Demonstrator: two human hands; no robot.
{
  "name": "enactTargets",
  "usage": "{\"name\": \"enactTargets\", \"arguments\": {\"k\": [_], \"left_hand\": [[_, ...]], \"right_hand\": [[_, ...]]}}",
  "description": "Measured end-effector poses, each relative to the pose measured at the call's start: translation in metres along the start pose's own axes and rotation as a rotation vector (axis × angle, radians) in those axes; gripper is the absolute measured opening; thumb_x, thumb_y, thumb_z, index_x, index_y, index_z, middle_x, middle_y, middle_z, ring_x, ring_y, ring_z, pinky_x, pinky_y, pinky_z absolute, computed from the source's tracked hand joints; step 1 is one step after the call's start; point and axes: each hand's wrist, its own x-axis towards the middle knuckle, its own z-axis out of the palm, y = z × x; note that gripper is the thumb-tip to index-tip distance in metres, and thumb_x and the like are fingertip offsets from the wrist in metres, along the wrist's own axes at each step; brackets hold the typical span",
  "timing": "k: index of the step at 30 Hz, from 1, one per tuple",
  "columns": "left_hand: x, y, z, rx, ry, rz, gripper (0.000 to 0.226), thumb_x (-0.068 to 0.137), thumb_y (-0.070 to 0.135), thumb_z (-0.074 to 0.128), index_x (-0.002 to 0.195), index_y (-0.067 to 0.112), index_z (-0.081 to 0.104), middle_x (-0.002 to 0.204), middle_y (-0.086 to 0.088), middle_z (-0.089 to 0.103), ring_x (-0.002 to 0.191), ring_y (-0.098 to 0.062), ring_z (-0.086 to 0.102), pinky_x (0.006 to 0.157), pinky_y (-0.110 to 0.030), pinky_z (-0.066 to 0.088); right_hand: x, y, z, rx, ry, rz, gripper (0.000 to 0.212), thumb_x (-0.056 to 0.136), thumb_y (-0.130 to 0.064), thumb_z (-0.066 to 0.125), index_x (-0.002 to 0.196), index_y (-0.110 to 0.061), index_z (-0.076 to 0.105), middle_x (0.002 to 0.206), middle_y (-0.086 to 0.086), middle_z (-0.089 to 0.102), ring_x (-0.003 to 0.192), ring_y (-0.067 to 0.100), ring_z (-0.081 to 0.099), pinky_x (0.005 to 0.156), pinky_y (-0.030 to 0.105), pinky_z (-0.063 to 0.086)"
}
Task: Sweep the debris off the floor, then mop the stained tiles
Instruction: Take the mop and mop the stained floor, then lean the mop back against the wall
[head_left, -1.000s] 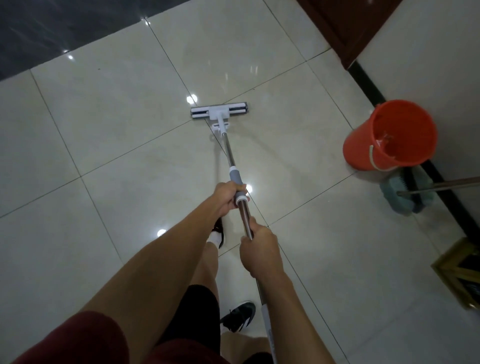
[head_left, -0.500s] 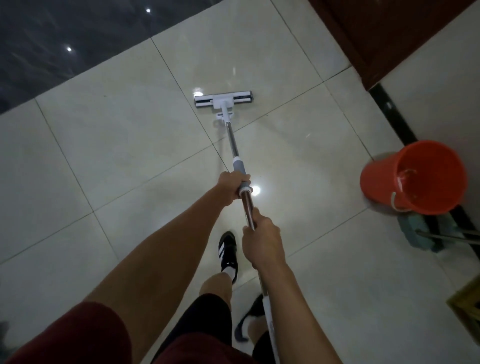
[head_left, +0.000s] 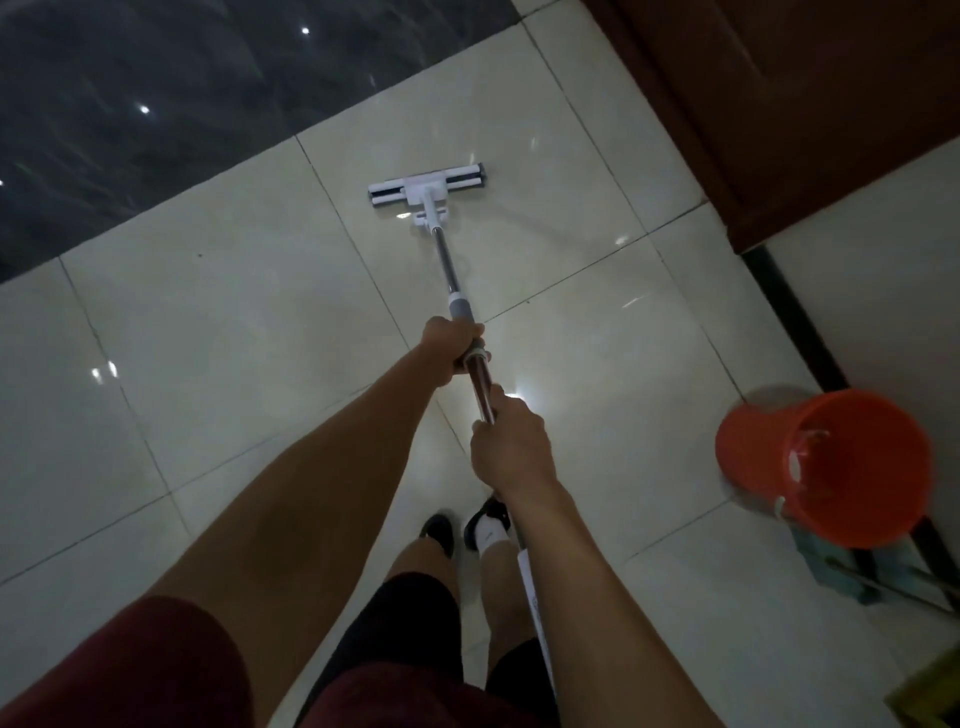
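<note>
Nearest cam: dark red sleeves at bottom edge, black shorts, two legs, black shoes (head_left: 488, 514) w/ white sock on pale floor tiles (head_left: 218, 322). R hand (head_left: 511, 449) is the lower grip, fingers curled round the mop handle (head_left: 480, 387) on its reddish-brown section. L hand (head_left: 451, 351) just ahead of it, clenched round the same handle where grey collar meets the shaft; arm stretched fwd. Handle runs away from the body at a slant, metal shaft beyond the L hand, down to the white mop head (head_left: 427, 187), lying flat on the tiles, crosswise, near the edge of the dark marbled floor strip (head_left: 156, 104) at far left. Faint wet streaks on the glossy tiles right of the head; light reflections scattered. Right side, mid-distance: orange bucket (head_left: 826, 467), blurred, standing by the black baseboard; contents can't tell. Just behind it a teal-headed tool (head_left: 831, 571) w/ thin handle, on the floor, partly hidden. Far right: brown wooden door (head_left: 805, 104).
</note>
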Motion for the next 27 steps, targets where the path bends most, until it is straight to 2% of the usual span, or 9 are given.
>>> {"name": "enactTargets", "arguments": {"k": [4,8,9,13,16,19,22,24,27], "left_hand": [[0.019,0.044,0.017,0.057,0.017,0.06,0.034,0.093,0.018,0.069,0.115,-0.003,0.054,0.093,-0.019,0.068,0.072,-0.029,0.073,0.069,-0.044,0.063],[0.021,0.067,0.025,0.178,-0.001,0.115,0.026,0.097,0.008,0.056,0.12,-0.003,0.061,0.103,-0.02,0.07,0.068,-0.026,0.071,0.06,-0.036,0.06],[0.02,0.072,0.027,0.252,-0.013,0.186,0.031,0.097,0.007,0.053,0.127,0.001,0.061,0.108,-0.019,0.069,0.073,-0.027,0.07,0.064,-0.036,0.059],[0.009,0.096,0.035,0.917,-0.008,0.622,0.049,0.092,0.014,0.056,0.14,0.02,0.054,0.132,-0.016,0.061,0.114,-0.035,0.062,0.094,-0.039,0.052],[0.007,0.111,0.036,1.165,-0.029,0.675,0.065,0.086,0.018,0.065,0.147,0.027,0.043,0.141,-0.013,0.052,0.126,-0.033,0.05,0.099,-0.045,0.048],[0.002,0.124,0.043,1.368,0.003,0.822,0.063,0.087,0.024,0.071,0.145,0.025,0.046,0.144,-0.012,0.04,0.129,-0.033,0.045,0.097,-0.049,0.051],[-0.004,0.138,0.057,1.423,-0.17,0.946,0.057,0.09,0.017,0.07,0.143,0.018,0.051,0.147,-0.008,0.046,0.133,-0.027,0.047,0.105,-0.046,0.046],[-0.009,0.146,0.064,1.426,-0.291,1.036,0.039,0.093,0.016,0.065,0.132,0.016,0.061,0.132,-0.006,0.062,0.122,-0.024,0.057,0.104,-0.043,0.046],[-0.024,0.153,0.076,1.538,-0.315,1.183,0.017,0.094,0.022,0.062,0.111,0.02,0.064,0.105,0.002,0.069,0.095,-0.019,0.065,0.087,-0.037,0.052]], "right_hand": [[0.033,-0.022,-0.041,-0.048,0.025,0.036,0.042,0.097,-0.015,0.052,0.139,-0.02,0.052,0.116,0.007,0.066,0.098,0.026,0.064,0.074,0.028,0.046],[0.042,-0.03,-0.093,-0.147,0.032,0.103,0.042,0.088,-0.016,0.051,0.128,-0.026,0.058,0.11,0.007,0.066,0.095,0.029,0.064,0.082,0.036,0.056],[0.042,-0.033,-0.105,-0.173,0.046,0.113,0.041,0.086,-0.016,0.051,0.125,-0.027,0.06,0.107,0.006,0.067,0.093,0.029,0.065,0.083,0.036,0.057],[0.046,-0.052,-0.141,-0.222,0.084,0.123,0.03,0.083,-0.018,0.054,0.111,-0.021,0.064,0.088,0.001,0.062,0.079,0.026,0.062,0.07,0.031,0.052],[0.048,-0.064,-0.16,-0.252,0.108,0.131,0.028,0.084,-0.02,0.057,0.111,-0.016,0.064,0.09,0.002,0.06,0.077,0.025,0.06,0.068,0.029,0.048],[0.045,-0.065,-0.174,-0.275,0.114,0.121,0.031,0.086,-0.019,0.057,0.116,-0.016,0.063,0.101,0.006,0.065,0.084,0.026,0.064,0.076,0.033,0.055],[0.04,-0.061,-0.187,-0.294,0.123,0.101,0.032,0.088,-0.02,0.057,0.119,-0.015,0.06,0.106,0.006,0.063,0.088,0.025,0.063,0.078,0.032,0.053],[0.035,-0.056,-0.201,-0.315,0.138,0.079,0.032,0.089,-0.022,0.059,0.12,-0.015,0.058,0.105,0.006,0.061,0.089,0.025,0.063,0.08,0.034,0.053],[0.024,-0.045,-0.229,-0.361,0.152,0.055,0.027,0.089,-0.022,0.061,0.115,-0.014,0.058,0.103,0.007,0.062,0.087,0.025,0.063,0.078,0.035,0.054]]}}
